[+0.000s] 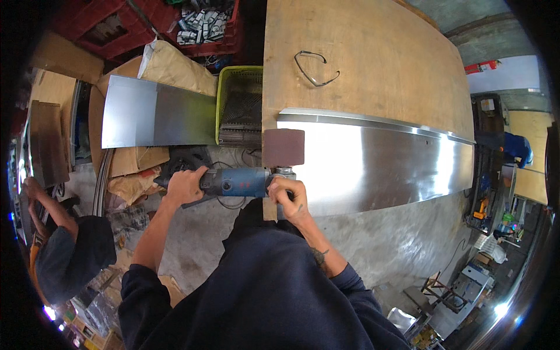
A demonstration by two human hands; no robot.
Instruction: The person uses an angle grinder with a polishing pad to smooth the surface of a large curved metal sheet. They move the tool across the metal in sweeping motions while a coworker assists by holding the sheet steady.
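Note:
My left hand grips the rear handle of a blue power polisher. My right hand clasps its front end by the head. A maroon abrasive drum on the tool sits at the left end of a long shiny steel sheet. That sheet lies across a wooden table top. A pair of clear safety glasses rests on the wood, farther from me than the sheet.
Another steel sheet lies on cardboard and sacks to the left. A green crate stands beside the table, red crates behind it. A person crouches at lower left. Workshop clutter and machines fill the right edge.

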